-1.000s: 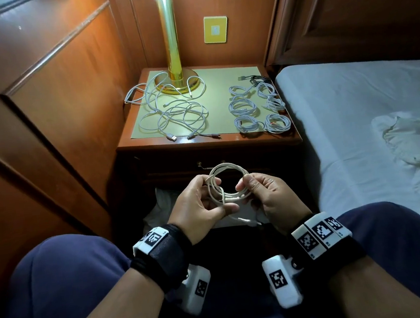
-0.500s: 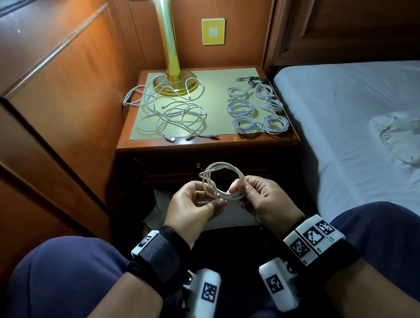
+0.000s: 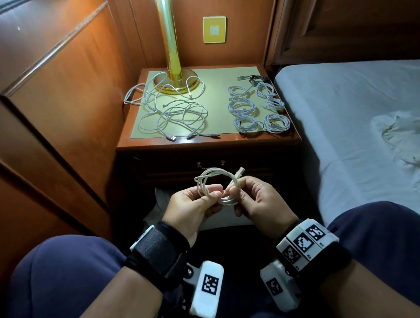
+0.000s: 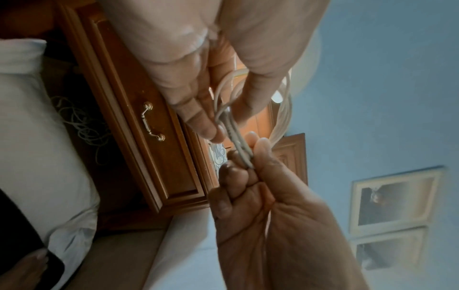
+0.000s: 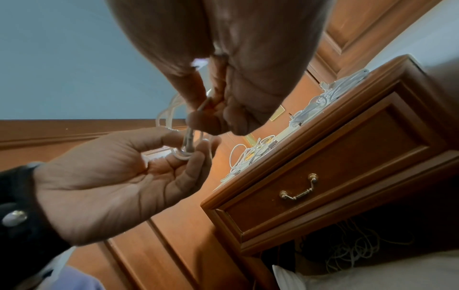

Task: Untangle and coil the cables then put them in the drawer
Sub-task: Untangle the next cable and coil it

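A white cable coil (image 3: 218, 184) hangs between both hands over my lap, in front of the nightstand. My left hand (image 3: 196, 207) pinches the coil's left side between thumb and fingers; my right hand (image 3: 254, 200) pinches its right side, with a plug end (image 3: 239, 172) sticking up beside the fingers. The left wrist view shows the strands (image 4: 236, 137) pressed between both hands' fingertips, and the right wrist view shows the coil (image 5: 186, 145) the same way. The drawer (image 5: 323, 172), with a brass handle (image 5: 298, 188), is closed. A tangle of white cables (image 3: 172, 111) lies on the nightstand top's left half.
Several coiled white cables (image 3: 258, 109) and a dark cable (image 3: 255, 78) lie on the nightstand's right side. A brass lamp (image 3: 171, 46) stands at its back. The bed (image 3: 367, 116) is to the right, wood panelling to the left. More loose cables (image 5: 352, 249) lie under the nightstand.
The coil has been drawn tighter and smaller between the hands, and the hands have closed in on it. A plug end now sticks up at the right hand.
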The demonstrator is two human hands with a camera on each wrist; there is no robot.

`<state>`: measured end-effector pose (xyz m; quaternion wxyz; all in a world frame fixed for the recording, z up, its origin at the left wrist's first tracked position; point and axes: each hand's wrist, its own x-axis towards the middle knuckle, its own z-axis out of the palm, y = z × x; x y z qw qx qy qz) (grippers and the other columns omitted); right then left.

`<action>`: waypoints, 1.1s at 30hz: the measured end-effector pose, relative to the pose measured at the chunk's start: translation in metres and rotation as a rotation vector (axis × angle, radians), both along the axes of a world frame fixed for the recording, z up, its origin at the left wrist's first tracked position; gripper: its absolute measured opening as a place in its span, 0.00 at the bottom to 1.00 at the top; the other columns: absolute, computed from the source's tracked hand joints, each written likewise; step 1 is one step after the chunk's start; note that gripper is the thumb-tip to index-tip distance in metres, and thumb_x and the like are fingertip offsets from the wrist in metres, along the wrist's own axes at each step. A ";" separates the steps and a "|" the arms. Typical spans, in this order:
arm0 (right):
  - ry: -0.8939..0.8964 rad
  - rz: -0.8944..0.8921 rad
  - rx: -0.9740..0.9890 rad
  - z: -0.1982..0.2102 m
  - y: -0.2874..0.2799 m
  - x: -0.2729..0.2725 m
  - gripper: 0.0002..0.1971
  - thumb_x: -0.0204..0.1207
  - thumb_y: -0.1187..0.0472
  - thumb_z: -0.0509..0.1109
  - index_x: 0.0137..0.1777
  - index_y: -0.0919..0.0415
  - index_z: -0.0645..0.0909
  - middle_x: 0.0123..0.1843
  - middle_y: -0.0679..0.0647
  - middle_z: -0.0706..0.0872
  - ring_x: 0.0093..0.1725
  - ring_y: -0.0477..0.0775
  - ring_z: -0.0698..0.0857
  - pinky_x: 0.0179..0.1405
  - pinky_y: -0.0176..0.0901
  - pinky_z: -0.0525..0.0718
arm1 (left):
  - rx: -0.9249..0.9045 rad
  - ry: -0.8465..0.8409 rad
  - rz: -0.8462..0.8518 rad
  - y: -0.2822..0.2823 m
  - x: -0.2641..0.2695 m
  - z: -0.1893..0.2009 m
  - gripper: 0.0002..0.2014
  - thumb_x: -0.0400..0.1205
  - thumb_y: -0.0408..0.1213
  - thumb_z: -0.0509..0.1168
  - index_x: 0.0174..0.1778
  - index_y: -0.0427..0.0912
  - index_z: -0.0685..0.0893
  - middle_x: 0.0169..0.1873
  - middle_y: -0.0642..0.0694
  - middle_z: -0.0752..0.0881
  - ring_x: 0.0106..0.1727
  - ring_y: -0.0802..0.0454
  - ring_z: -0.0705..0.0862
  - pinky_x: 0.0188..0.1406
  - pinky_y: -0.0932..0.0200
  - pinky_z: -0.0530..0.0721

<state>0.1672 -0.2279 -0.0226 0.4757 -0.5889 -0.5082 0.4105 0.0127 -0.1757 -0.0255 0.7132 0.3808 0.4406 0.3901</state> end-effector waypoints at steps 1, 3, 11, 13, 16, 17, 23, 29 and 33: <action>0.024 -0.033 -0.008 -0.001 0.001 0.000 0.08 0.86 0.61 0.67 0.49 0.65 0.83 0.34 0.52 0.86 0.29 0.47 0.82 0.30 0.34 0.78 | 0.020 0.004 -0.005 0.000 0.000 0.001 0.04 0.79 0.23 0.71 0.46 0.33 0.90 0.40 0.36 0.91 0.41 0.47 0.89 0.43 0.60 0.89; 0.060 -0.082 -0.041 -0.002 0.002 0.000 0.09 0.86 0.61 0.67 0.50 0.67 0.84 0.32 0.49 0.87 0.27 0.45 0.82 0.25 0.31 0.76 | 0.069 0.029 -0.006 -0.001 0.002 0.000 0.04 0.79 0.24 0.71 0.45 0.33 0.90 0.40 0.34 0.90 0.41 0.46 0.87 0.43 0.59 0.89; 0.263 -0.181 -0.200 0.000 0.008 -0.004 0.11 0.87 0.63 0.63 0.46 0.67 0.82 0.32 0.57 0.84 0.21 0.46 0.78 0.18 0.36 0.71 | 0.214 0.041 -0.050 -0.003 0.010 -0.005 0.09 0.83 0.23 0.67 0.43 0.37 0.90 0.39 0.42 0.91 0.39 0.52 0.87 0.38 0.62 0.87; 0.293 -0.183 -0.221 0.001 0.007 -0.004 0.11 0.87 0.63 0.63 0.43 0.64 0.82 0.30 0.55 0.82 0.20 0.45 0.78 0.17 0.34 0.71 | 0.246 0.070 -0.081 -0.001 0.010 -0.005 0.09 0.84 0.23 0.65 0.43 0.37 0.90 0.38 0.43 0.90 0.38 0.52 0.86 0.36 0.63 0.86; 0.070 -0.219 -0.153 -0.004 0.006 -0.003 0.08 0.85 0.63 0.66 0.44 0.61 0.82 0.33 0.54 0.86 0.25 0.47 0.82 0.24 0.37 0.79 | 0.298 0.132 -0.106 0.002 0.011 -0.005 0.11 0.85 0.22 0.63 0.42 0.37 0.89 0.36 0.44 0.89 0.37 0.53 0.84 0.35 0.63 0.85; -0.037 -0.241 -0.102 -0.007 0.006 -0.001 0.04 0.83 0.63 0.68 0.47 0.59 0.82 0.36 0.54 0.87 0.29 0.49 0.84 0.29 0.41 0.84 | 0.313 0.151 -0.109 0.002 0.011 -0.006 0.12 0.85 0.22 0.63 0.41 0.37 0.89 0.36 0.45 0.89 0.37 0.55 0.84 0.35 0.63 0.85; -0.200 -0.227 0.020 -0.009 0.010 0.003 0.17 0.80 0.62 0.71 0.67 0.48 0.80 0.42 0.52 0.87 0.40 0.54 0.88 0.45 0.54 0.89 | 0.356 0.180 -0.101 0.003 0.008 -0.009 0.13 0.85 0.23 0.63 0.40 0.40 0.89 0.34 0.49 0.89 0.37 0.57 0.85 0.35 0.63 0.84; -0.181 -0.235 0.074 -0.005 0.012 0.008 0.04 0.83 0.61 0.70 0.55 0.56 0.85 0.40 0.48 0.89 0.38 0.43 0.88 0.40 0.38 0.87 | 0.365 0.206 -0.093 0.003 0.008 -0.014 0.10 0.86 0.28 0.64 0.42 0.41 0.89 0.32 0.53 0.87 0.34 0.58 0.82 0.36 0.63 0.83; -0.168 -0.243 0.110 -0.001 0.012 0.010 0.04 0.83 0.61 0.70 0.51 0.60 0.87 0.39 0.48 0.90 0.36 0.39 0.88 0.36 0.27 0.81 | 0.337 0.233 -0.091 0.004 0.007 -0.017 0.09 0.86 0.28 0.64 0.44 0.37 0.89 0.31 0.48 0.85 0.31 0.55 0.81 0.36 0.59 0.84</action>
